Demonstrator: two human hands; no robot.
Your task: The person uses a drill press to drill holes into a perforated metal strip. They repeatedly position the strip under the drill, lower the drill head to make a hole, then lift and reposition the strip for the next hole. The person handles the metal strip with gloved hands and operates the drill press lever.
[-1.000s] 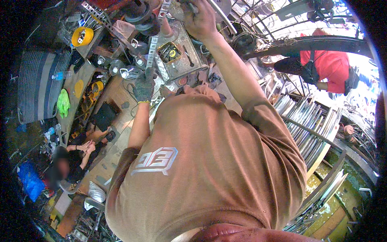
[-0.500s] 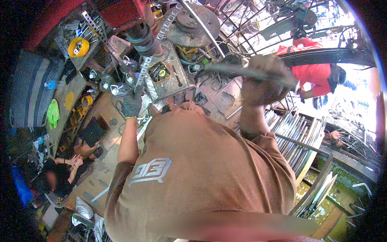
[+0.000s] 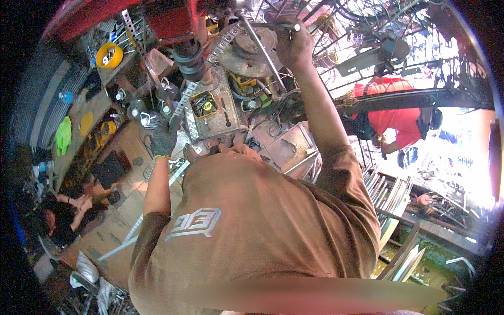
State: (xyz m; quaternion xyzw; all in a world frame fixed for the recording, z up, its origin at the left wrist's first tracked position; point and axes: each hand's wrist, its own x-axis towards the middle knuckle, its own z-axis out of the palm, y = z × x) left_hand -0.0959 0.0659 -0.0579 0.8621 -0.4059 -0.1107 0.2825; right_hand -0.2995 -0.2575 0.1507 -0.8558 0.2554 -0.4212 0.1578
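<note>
My left hand, in a dark glove, is closed around the lower end of a perforated metal strip. The strip slants up and right, reaching the edge of a heavy round metal block. My bare right hand is raised at the top, beyond the block's right side, its fingers wrapped round a dark bar-like tool. A pale round end shows at the fist; the tool's full shape cannot be made out. Beneath the strip is a grimy metal plate with a recess of small parts.
Left are plastic jugs, a yellow ring-shaped container and a striped bench. A seated person is at lower left; another in red works at right. Dark metal framework and stacked bars stand on my right.
My right hand has moved up and away with the tool, from a blurred swing near me to beyond the round block. My left hand stays on the strip, shifted slightly left.
</note>
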